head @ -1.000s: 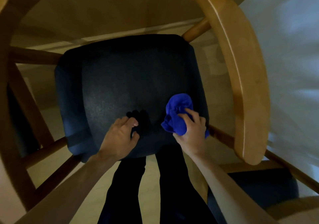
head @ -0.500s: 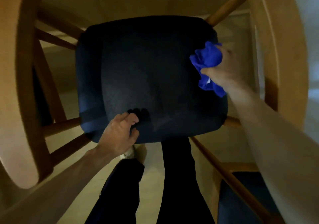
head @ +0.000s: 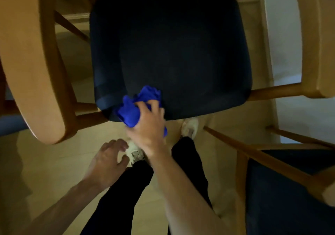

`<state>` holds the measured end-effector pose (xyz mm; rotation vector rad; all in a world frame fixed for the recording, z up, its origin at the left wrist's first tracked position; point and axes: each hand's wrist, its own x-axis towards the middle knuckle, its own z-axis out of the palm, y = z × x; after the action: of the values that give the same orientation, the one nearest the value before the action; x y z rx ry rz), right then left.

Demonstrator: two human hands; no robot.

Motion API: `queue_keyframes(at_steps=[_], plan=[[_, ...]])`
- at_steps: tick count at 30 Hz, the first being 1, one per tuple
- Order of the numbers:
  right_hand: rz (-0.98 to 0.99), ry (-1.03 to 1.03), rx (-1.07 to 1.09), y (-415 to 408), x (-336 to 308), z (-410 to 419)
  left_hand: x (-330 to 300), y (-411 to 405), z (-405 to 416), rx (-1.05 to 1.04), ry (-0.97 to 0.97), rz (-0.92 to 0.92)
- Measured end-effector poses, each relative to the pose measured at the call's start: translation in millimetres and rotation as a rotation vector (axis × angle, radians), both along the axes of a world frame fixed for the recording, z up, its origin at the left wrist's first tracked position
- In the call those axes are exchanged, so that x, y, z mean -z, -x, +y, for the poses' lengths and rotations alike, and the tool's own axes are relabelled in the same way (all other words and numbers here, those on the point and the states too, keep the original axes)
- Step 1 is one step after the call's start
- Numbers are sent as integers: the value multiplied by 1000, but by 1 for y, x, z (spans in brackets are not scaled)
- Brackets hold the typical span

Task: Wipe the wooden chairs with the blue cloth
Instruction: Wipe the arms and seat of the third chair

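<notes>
Right hand (head: 148, 128): fingers curled round the bunched blue cloth (head: 135, 108), gripping it and pressing it onto the near left corner of the dark blue seat cushion (head: 172, 44).

Left hand (head: 107, 162): held in the air below the seat's front edge, fingers loosely bent and spread, holding nothing, touching nothing.

Wooden chair (head: 34, 62): seen from above, light wood armrests curving on both sides of the cushion, rungs showing beneath.

Second chair (head: 272, 164): lower right, wooden frame with blue seat, partly in view.

Pale floor (head: 45, 171): below; person's dark trousers (head: 126, 189) and light shoes (head: 190, 128) stand at the seat's front edge.
</notes>
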<state>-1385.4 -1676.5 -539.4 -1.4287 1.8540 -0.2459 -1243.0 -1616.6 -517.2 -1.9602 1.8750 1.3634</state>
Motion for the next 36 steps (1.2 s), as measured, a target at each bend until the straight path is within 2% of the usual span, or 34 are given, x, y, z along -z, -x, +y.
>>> queue_keyframes(at_steps=[4, 5, 8, 12, 14, 16, 18, 19, 21, 25, 27, 29, 32, 34, 36], plan=[[-149, 79, -164, -15, -6, -3, -2, -24, 16, -135, -21, -80], [-178, 105, -149, -7, -10, -3, -4, -27, 15, -157, -11, -93], [-217, 186, 111, 46, -21, -11, -9, -23, 6, -169, 38, -70], [-69, 325, 351, 162, -31, -21, -10, 9, -12, -139, 105, -16], [8, 280, 319, 216, -31, -26, -5, 29, -19, -139, 138, 14], [3, 83, 181, 252, -23, -33, 2, 44, -25, -126, 153, 29], [-26, -74, 52, 267, -10, -34, 7, 55, -31, -103, 152, 45], [-17, -65, 22, 269, -2, -32, 8, 59, -33, -88, 162, 56], [12, 45, 56, 259, 13, -25, 10, 63, -36, -64, 192, 71], [59, 334, 297, 209, 29, -10, 13, 61, -33, -36, 208, 79], [130, 463, 308, 166, 33, -1, 16, 56, -27, -71, 177, 73], [92, 456, 274, 105, 38, 12, 17, 46, -17, -125, 141, 64], [-45, 323, 311, 24, 34, 31, 16, 29, 2, -167, 109, 48], [-96, 307, 305, 17, 32, 30, 13, 18, 13, -204, 92, 24], [-125, 294, 182, 35, 27, 31, 11, 11, 21, -228, 58, 1]])
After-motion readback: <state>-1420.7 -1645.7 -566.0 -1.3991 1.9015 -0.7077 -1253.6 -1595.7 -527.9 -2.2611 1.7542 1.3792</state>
